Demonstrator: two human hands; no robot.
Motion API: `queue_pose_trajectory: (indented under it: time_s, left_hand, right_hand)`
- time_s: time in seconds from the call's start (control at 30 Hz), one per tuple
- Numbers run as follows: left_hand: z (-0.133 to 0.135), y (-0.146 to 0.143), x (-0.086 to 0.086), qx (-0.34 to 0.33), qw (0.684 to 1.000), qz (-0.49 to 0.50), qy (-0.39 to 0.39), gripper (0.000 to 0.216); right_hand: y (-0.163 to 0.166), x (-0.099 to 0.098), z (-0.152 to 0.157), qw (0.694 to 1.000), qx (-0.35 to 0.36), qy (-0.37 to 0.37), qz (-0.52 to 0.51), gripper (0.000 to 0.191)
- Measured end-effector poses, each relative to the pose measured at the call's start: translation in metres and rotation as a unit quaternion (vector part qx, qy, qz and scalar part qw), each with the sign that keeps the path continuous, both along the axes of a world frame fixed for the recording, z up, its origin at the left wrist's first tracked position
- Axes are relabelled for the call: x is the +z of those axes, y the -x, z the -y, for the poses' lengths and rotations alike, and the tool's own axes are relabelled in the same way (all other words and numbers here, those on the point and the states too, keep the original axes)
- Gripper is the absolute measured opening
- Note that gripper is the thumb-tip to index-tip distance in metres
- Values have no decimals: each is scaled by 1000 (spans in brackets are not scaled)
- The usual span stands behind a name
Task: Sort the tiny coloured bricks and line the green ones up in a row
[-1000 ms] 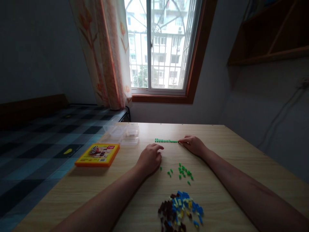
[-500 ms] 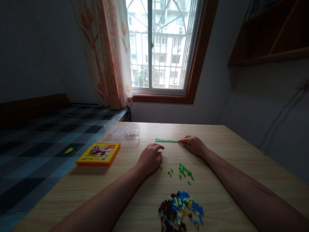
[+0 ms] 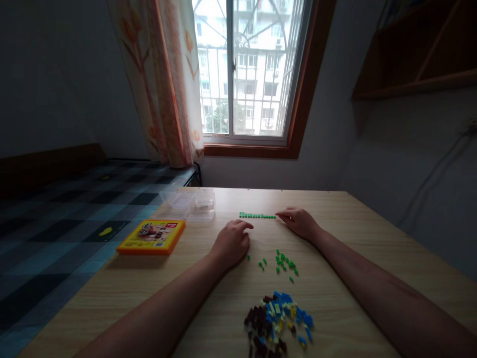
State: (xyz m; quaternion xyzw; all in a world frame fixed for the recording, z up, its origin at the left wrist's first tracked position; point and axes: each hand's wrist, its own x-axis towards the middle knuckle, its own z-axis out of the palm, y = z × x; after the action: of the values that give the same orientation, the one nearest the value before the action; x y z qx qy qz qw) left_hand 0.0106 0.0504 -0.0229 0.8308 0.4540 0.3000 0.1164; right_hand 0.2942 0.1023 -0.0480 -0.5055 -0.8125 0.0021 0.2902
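Observation:
A thin row of joined green bricks (image 3: 257, 216) lies across the far middle of the wooden table (image 3: 372, 238). My right hand (image 3: 299, 222) rests at the row's right end, fingertips pinched together at the last brick. My left hand (image 3: 231, 242) lies on the table just below the row's left part, fingers curled loosely, with nothing visible in it. Several loose green bricks (image 3: 283, 262) are scattered between my forearms. A heap of blue, brown, yellow and white bricks (image 3: 276, 320) sits nearer to me.
A yellow box with an orange rim (image 3: 152, 236) lies at the table's left edge. A clear plastic tray (image 3: 192, 204) stands behind it. A bed with a checked cover (image 3: 55, 219) is on the left, a window and curtain (image 3: 164, 79) behind the table.
Almost nothing moved. My right hand's fingertips shifted slightly at the right end of the green row. The left hand stayed put.

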Motion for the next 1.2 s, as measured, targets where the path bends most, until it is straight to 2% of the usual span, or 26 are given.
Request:
queue_pose_trajectory:
  time_s: [0.37,0.47,0.6,0.93,1.07,1.2]
  left_hand:
    - [-2,0,1,-3,1000,-12,-5,31]
    - [-6,1,-5,-31,999,-25,-16,31]
    - [-10,2,-11,-70,996,-49,-26,31]
    - [-3,3,-6,-94,990,-93,-41,26]
    - [1,2,-4,-102,988,-106,-55,27]
    - [4,2,-2,-102,988,-106,-53,28]
  right_hand:
    - [1,0,1,998,-48,-10,-37,23]
    - [3,1,3,995,-98,17,-17,22]
    - [6,2,7,990,-129,47,7,18]
    - [24,3,40,971,-201,74,103,20]
    - [28,3,53,974,-192,73,93,19]
    - [24,8,63,991,-92,81,50,14]
